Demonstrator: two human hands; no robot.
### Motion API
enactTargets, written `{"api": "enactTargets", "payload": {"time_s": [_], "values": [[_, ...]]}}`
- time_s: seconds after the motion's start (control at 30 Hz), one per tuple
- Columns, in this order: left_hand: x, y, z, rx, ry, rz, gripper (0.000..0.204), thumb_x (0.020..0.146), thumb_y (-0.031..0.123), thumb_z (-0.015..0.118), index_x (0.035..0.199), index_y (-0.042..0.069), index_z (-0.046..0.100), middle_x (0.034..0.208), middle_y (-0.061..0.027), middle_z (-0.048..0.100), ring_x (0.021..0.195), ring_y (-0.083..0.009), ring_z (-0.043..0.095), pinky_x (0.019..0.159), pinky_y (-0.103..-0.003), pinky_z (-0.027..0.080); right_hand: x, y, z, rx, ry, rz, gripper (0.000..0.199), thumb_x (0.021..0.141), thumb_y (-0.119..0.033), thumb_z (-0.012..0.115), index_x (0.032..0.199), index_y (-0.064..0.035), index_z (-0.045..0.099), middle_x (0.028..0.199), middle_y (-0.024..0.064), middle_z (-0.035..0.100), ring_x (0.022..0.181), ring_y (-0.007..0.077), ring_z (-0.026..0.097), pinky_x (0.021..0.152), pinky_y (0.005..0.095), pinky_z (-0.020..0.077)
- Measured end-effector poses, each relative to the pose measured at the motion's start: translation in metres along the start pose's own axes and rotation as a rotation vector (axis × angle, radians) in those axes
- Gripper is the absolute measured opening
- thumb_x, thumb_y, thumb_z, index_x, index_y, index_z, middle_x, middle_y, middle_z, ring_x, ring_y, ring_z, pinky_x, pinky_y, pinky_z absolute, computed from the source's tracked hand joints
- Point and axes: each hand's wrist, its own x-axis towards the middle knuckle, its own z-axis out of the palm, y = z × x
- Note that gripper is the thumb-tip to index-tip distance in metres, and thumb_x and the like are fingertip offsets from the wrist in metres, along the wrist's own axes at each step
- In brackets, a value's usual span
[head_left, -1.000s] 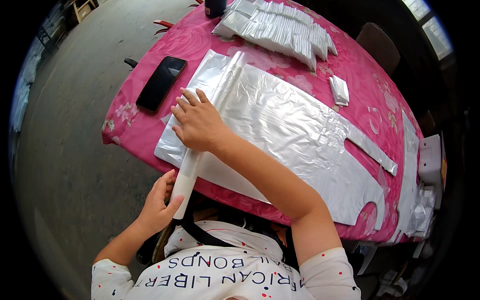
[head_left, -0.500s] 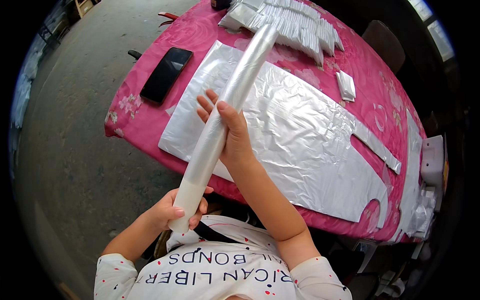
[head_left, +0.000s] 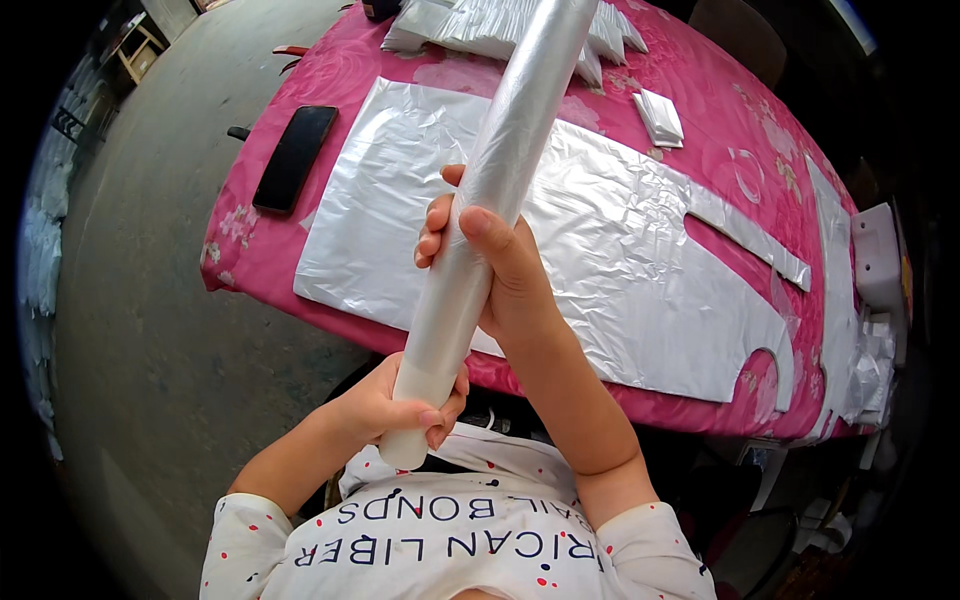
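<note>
Roll of clear plastic film (head_left: 490, 190) lifted off the table (head_left: 700, 130), both my hands on it.

Left hand (head_left: 405, 405) is closed around the bottom end of the roll, right hand (head_left: 490, 265) wrapped round it about midway, thumb on top. The roll is tilted up and away from me, its top end over the stack of folded plastic bags (head_left: 500, 25) at the far edge. Under it the flat cut plastic sheet (head_left: 600, 230) lies spread on the pink tablecloth (black phone (head_left: 293, 157) to its left, near the edge). I'd judge this is the handling step: roll in the air, nothing unrolled. Next move needs a steady two-handed grip, keeping the roll clear of the sheet so it doesn't shift.
</note>
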Motion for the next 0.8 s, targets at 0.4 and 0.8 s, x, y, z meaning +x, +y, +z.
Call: {"api": "enactTargets", "payload": {"time_s": [0.4, 0.8], "values": [[0.020, -0.012, -0.005, 0.159, 0.092, -0.025, 0.060, 0.068, 0.041, 0.071, 0.106, 0.001, 0.046, 0.084, -0.0086, 0.055, 0.070, -0.0165, 0.057, 0.064, -0.030, 0.049, -0.032, 0.017, -0.018, -0.069, 0.261, 0.064, 0.058, 0.077, -0.024, 0.070, 0.119, 0.0003, 0.036, 0.086, 0.0067, 0.053, 0.074, 0.0152, 0.057, 0.068, 0.0308, 0.0496], [-0.008, -0.034, -0.047, 0.178, 0.150, -0.425, 0.069, 0.073, 0.056, 0.060, 0.109, -0.002, 0.053, 0.068, -0.0047, 0.053, 0.055, -0.0106, 0.052, 0.055, -0.025, 0.046, -0.016, -0.035, -0.098, -0.206, 0.548, -0.037, 0.047, 0.081, -0.014, 0.064, 0.119, -0.0005, 0.040, 0.095, 0.0113, 0.056, 0.082, 0.0194, 0.058, 0.074, 0.0321, 0.0518]]}}
